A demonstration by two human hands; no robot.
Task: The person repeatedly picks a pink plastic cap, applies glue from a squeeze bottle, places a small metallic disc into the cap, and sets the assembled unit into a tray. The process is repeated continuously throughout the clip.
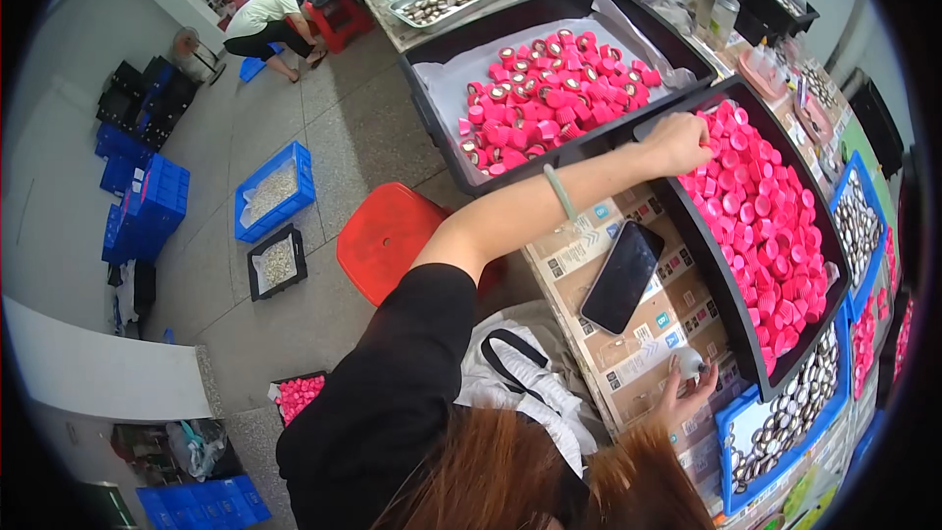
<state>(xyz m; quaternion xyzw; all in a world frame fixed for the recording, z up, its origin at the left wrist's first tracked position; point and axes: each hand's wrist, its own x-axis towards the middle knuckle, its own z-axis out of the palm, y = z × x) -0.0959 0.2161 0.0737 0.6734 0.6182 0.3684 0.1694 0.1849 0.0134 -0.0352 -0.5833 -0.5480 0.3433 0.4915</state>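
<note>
My left hand, with a pale green bangle on its wrist, reaches over the near tray's left end. Its fingers are curled down at the pink ridged caps; whatever they pinch is hidden. These caps fill a long black tray. Closer to me, my right hand is closed round a small white rounded bottle, just outside that tray's near wall. Between my hands a black phone lies on the patterned tabletop.
A bigger black tray holds pink caps with shiny inserts. Blue trays of metal discs stand at the right. A red stool and a blue crate are on the floor. Farther off, another person bends down.
</note>
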